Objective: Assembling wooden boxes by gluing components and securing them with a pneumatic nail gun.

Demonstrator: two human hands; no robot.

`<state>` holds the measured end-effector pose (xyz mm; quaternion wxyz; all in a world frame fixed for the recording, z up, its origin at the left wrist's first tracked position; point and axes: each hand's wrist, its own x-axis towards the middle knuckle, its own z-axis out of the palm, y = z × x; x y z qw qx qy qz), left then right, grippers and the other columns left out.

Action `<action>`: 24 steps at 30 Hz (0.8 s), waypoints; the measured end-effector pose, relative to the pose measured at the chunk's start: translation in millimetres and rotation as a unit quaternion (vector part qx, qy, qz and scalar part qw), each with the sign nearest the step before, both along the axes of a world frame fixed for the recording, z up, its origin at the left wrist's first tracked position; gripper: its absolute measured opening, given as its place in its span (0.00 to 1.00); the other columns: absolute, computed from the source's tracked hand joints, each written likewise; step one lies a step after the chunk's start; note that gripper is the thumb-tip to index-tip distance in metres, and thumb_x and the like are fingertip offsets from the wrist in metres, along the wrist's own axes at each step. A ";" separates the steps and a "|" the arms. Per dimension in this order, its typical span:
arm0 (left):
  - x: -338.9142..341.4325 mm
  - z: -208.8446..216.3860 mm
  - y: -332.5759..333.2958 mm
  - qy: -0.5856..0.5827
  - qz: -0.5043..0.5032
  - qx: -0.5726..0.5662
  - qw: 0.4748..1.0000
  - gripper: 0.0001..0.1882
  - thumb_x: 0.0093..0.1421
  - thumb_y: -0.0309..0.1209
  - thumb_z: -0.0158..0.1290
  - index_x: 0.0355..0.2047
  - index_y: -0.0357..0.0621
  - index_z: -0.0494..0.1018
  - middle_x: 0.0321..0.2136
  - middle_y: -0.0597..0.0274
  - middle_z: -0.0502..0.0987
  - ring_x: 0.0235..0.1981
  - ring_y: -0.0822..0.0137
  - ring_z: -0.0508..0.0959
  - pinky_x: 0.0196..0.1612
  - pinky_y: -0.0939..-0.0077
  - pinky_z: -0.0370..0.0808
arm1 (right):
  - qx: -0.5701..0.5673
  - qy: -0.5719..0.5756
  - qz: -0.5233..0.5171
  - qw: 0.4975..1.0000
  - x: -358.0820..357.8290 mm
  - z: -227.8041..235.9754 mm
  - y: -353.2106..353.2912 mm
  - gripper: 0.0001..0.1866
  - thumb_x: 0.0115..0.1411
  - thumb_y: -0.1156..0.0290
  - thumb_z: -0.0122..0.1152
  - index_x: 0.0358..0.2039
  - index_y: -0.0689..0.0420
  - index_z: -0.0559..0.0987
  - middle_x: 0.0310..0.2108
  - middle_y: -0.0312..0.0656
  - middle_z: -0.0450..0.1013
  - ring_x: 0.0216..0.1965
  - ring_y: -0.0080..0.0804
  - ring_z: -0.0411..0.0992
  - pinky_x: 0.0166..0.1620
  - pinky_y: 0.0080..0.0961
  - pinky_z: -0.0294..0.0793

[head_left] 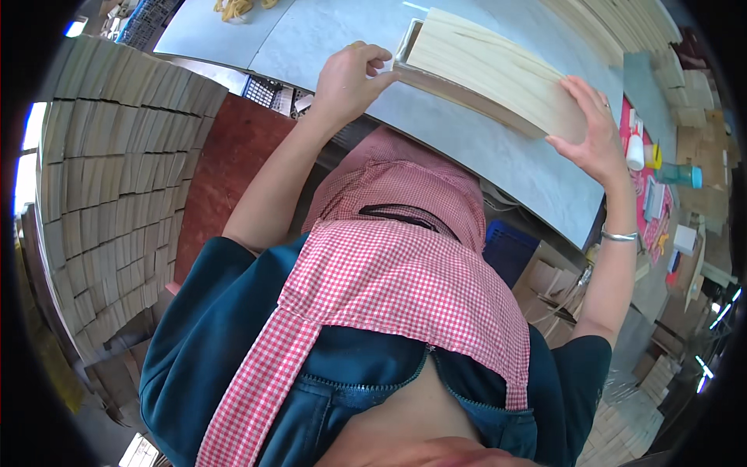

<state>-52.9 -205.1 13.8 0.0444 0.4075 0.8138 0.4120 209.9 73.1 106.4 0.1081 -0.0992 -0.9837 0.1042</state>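
Observation:
A long pale wooden box lies slantwise on the light grey table, its broad grained face upward. Along its left end runs a narrow gap with a pale rim. My right hand grips the box's right end, fingers over the top and thumb at the near edge. Beside the left end, my left hand has its fingers curled toward the thumb, close to the box's corner. What those fingertips hold, if anything, is too small to make out.
Tall stacks of wooden pieces stand at left, next to a reddish-brown board. Yellowish bands lie on the table's far side. At right are a white bottle and a teal container. A blue crate sits below the table.

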 end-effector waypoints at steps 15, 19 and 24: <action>-3.1 -7.3 16.4 0.053 0.019 -0.014 0.998 0.12 0.56 0.33 0.63 0.36 0.37 0.85 0.27 0.55 0.82 0.24 0.62 0.78 0.33 0.69 0.75 | 0.025 -0.019 0.041 0.999 -33.5 -27.4 26.5 0.40 0.42 0.67 0.76 0.59 0.55 0.74 0.61 0.39 0.72 0.58 0.42 0.70 0.64 0.34 0.68; -1.0 -3.1 17.3 0.101 0.009 -0.031 0.994 0.11 0.56 0.32 0.62 0.36 0.37 0.85 0.28 0.56 0.82 0.23 0.61 0.77 0.33 0.69 0.74 | 0.017 -0.030 0.040 0.999 -33.7 -36.6 29.8 0.40 0.42 0.67 0.76 0.60 0.55 0.74 0.61 0.39 0.72 0.58 0.42 0.70 0.65 0.33 0.68; 0.9 -1.1 18.2 0.151 0.000 -0.050 0.987 0.11 0.57 0.32 0.62 0.35 0.38 0.85 0.28 0.56 0.82 0.23 0.60 0.77 0.35 0.69 0.73 | 0.005 -0.043 0.028 0.999 -31.7 -47.1 29.7 0.42 0.42 0.69 0.76 0.61 0.54 0.73 0.62 0.39 0.71 0.58 0.42 0.70 0.66 0.33 0.67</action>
